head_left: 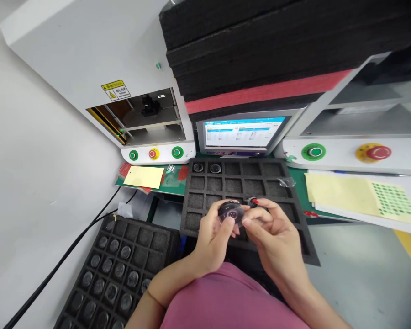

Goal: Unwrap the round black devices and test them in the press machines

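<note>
My left hand (214,235) is closed around a round black watch-like part (230,211), its thumb lying on the face, where a ringed centre with small dots shows. A clear film (240,214) seems to cover the part and reach past its right edge. At that edge my right hand (276,230) pinches with thumb and finger, apparently on the film. A small red patch shows at its index fingertip, beside another dark round piece (250,201); I cannot tell whether that piece is held or lies in the tray. Beneath both hands is a black foam tray (233,185).
Two round parts (215,168) sit in the tray's far left pockets. Lower left, another foam tray (147,237) holds several round parts. Behind are a screen (243,132), two white machines with buttons, and stacked black foam (260,50) overhead. Yellow sheets (144,177) lie on the bench.
</note>
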A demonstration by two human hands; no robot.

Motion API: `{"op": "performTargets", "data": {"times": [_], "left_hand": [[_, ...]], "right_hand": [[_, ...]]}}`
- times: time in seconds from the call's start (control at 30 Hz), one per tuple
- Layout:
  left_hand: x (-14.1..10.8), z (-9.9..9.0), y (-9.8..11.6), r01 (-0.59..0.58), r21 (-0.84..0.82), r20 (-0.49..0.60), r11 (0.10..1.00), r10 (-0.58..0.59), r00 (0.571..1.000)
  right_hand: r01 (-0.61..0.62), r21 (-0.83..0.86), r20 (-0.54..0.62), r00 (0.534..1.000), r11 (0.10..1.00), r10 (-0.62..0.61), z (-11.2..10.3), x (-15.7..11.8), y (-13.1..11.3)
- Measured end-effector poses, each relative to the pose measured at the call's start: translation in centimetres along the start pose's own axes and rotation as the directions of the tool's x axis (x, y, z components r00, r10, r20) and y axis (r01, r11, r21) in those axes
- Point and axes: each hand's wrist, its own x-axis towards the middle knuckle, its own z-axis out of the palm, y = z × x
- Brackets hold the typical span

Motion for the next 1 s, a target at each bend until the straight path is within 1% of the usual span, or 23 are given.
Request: {"op": "performTargets", "data": {"times": [0.07, 0.1, 0.17, 0.23, 0.3, 0.37, 0.4, 0.43, 0.47, 0.5, 0.53, 0.57, 0.6, 0.67, 0.73, 0.77, 0.8, 0.87, 0.93, 1.0], "left_hand": [[-0.1, 0.0, 0.0, -0.006, 0.055, -0.023, 0.998, 0.007, 1.0], [-0.1, 0.1, -0.1, -0.013, 0.076, -0.031, 0.997, 0.015, 0.999], [-0.1, 0.1, -0.3, -0.022, 0.114, -0.038, 0.993, 0.027, 0.999], [-0.2, 0.1, -0.4, -0.024, 0.138, -0.037, 0.99, 0.029, 0.999], [-0.3, 0.3, -0.4, -0.019, 0.163, -0.026, 0.986, 0.023, 0.999], [0.0, 0.4, -0.3, -0.032, 0.225, -0.01, 0.974, 0.035, 0.999], [0.5, 0.4, -0.2, -0.048, 0.295, -0.002, 0.954, 0.051, 0.999], [1.3, 0.4, -0.2, -0.07, 0.418, 0.006, 0.906, 0.074, 0.997], [2.5, 0.4, -0.2, -0.091, 0.57, 0.016, 0.817, 0.1, 0.995], [4.1, 0.5, -0.4, -0.108, 0.716, 0.03, 0.69, 0.123, 0.992], [6.0, 0.6, -0.7, -0.119, 0.847, 0.051, 0.518, 0.142, 0.988], [8.2, 0.8, -1.1, -0.123, 0.915, 0.071, 0.385, 0.148, 0.986], [10.4, 1.0, -1.7, -0.132, 0.94, 0.088, 0.314, 0.151, 0.985], [14.6, 1.6, -3.1, -0.158, 0.969, 0.136, 0.191, 0.126, 0.983], [17.8, 2.0, -4.6, -0.163, 0.983, 0.157, 0.08, 0.081, 0.984], [18.9, 2.2, -5.3, -0.163, 0.986, 0.161, 0.028, 0.056, 0.985], [19.6, 2.2, -5.8, -0.162, 0.987, 0.162, -0.02, 0.031, 0.986], [20.2, 2.2, -6.3, -0.16, 0.981, 0.159, -0.106, -0.016, 0.987], [20.0, 2.2, -6.2, -0.164, 0.972, 0.156, -0.168, -0.056, 0.986], [18.9, 2.4, -5.7, -0.189, 0.962, 0.175, -0.199, -0.087, 0.981]], "right_hand": [[0.021, -0.02, -0.013, 1.0, 1.0, -0.021, -0.1, -0.2, 0.2], [0.053, -0.039, -0.035, 0.998, 0.998, -0.054, -0.1, -0.2, 0.3], [0.158, -0.097, -0.1, 0.981, 0.983, -0.168, 0.0, -0.2, 0.8], [0.272, -0.186, -0.133, 0.945, 0.944, -0.299, 0.2, 0.0, 1.5], [0.359, -0.308, -0.132, 0.901, 0.881, -0.413, -0.1, 0.6, 2.4], [0.406, -0.414, -0.174, 0.843, 0.815, -0.508, -1.2, 1.4, 3.3], [0.414, -0.451, -0.22, 0.807, 0.791, -0.548, -2.0, 1.8, 3.7], [0.415, -0.472, -0.273, 0.77, 0.778, -0.577, -3.1, 2.1, 3.9], [0.411, -0.483, -0.322, 0.737, 0.773, -0.594, -4.2, 2.3, 4.1], [0.402, -0.499, -0.359, 0.71, 0.767, -0.606, -5.5, 2.3, 4.2], [0.392, -0.517, -0.384, 0.689, 0.761, -0.615, -6.6, 2.2, 4.1], [0.382, -0.534, -0.398, 0.674, 0.755, -0.622, -7.7, 2.0, 4.0], [0.374, -0.55, -0.401, 0.667, 0.747, -0.628, -8.6, 1.6, 3.8], [0.365, -0.575, -0.383, 0.67, 0.732, -0.636, -9.9, 1.0, 3.3], [0.368, -0.588, -0.358, 0.68, 0.72, -0.64, -10.5, 0.6, 2.8], [0.371, -0.589, -0.348, 0.685, 0.717, -0.64, -10.7, 0.5, 2.6], [0.375, -0.587, -0.338, 0.692, 0.717, -0.638, -10.9, 0.5, 2.5], [0.382, -0.577, -0.319, 0.709, 0.722, -0.629, -11.2, 0.5, 2.4], [0.386, -0.564, -0.299, 0.729, 0.73, -0.616, -11.5, 0.5, 2.5], [0.388, -0.556, -0.277, 0.747, 0.734, -0.605, -11.8, 0.4, 2.7]]}}
